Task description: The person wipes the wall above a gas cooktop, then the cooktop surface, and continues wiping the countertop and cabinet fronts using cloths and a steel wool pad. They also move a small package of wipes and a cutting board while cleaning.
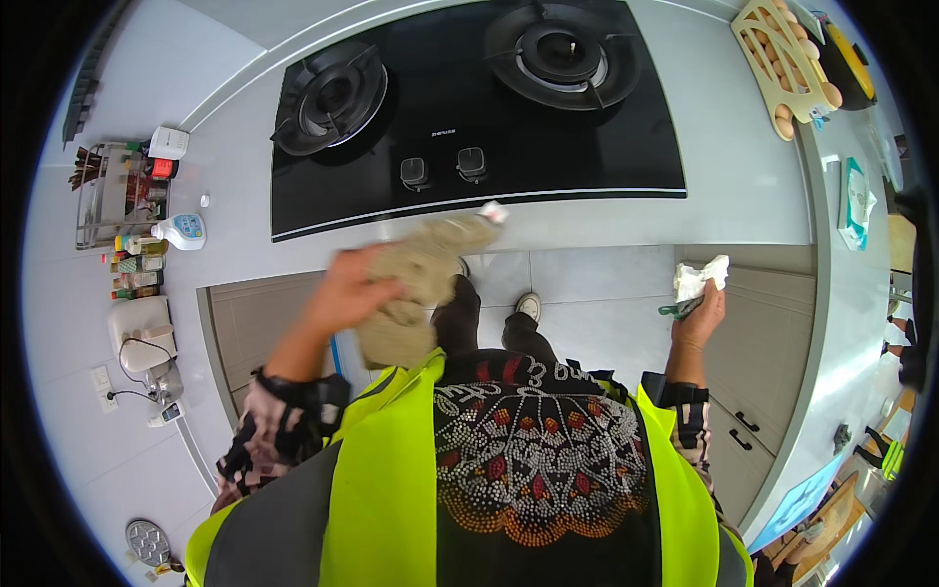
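My left hand (353, 290) grips a tan cloth (418, 282), which hangs bunched in front of the counter's edge and is blurred. A small white tag-like piece (493, 213) shows at the cloth's upper end. Off to the right, my right hand (700, 315) holds crumpled white paper or tissue (697, 279) together with a dark green item (682, 308), whose kind I cannot make out. Ahead of me a black glass gas cooktop (528, 147) with two burners is set into the light grey counter (733, 183).
A spray-type white bottle (183, 231), sauce bottles (139, 271) and a wire rack (110, 198) stand at the left. An egg holder (785, 62) sits at the back right, near a tissue pack (855, 205). Cabinet doors (763, 337) flank me.
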The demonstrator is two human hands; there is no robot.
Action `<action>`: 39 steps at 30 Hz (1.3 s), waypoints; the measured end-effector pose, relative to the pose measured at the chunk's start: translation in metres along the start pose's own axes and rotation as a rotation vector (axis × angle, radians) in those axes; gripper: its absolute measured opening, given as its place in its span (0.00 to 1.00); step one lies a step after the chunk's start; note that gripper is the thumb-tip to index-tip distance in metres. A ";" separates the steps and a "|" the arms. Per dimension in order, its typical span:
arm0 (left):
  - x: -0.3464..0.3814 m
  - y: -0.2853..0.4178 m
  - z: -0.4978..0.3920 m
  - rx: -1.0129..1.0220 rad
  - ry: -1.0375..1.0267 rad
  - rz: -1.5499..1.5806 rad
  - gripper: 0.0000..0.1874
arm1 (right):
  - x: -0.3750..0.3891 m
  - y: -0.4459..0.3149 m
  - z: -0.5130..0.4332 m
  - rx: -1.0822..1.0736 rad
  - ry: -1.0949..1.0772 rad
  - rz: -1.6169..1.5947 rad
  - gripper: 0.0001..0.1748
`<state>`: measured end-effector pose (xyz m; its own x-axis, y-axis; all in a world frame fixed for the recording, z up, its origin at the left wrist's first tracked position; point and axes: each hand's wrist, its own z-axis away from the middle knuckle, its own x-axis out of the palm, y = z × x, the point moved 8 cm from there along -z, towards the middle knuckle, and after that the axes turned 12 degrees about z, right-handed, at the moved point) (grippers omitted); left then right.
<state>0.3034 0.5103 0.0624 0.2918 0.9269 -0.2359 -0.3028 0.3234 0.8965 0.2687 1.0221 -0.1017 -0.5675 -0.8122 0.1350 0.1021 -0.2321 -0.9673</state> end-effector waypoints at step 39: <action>-0.276 -0.115 0.145 -0.262 0.594 -0.088 0.29 | 0.107 0.005 0.046 -0.007 -0.015 0.053 0.13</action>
<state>0.3894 0.1894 0.0787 -0.2030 0.8177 -0.5387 -0.5333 0.3691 0.7611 0.2458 0.9095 -0.0817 -0.5488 -0.8315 0.0865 0.1259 -0.1845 -0.9747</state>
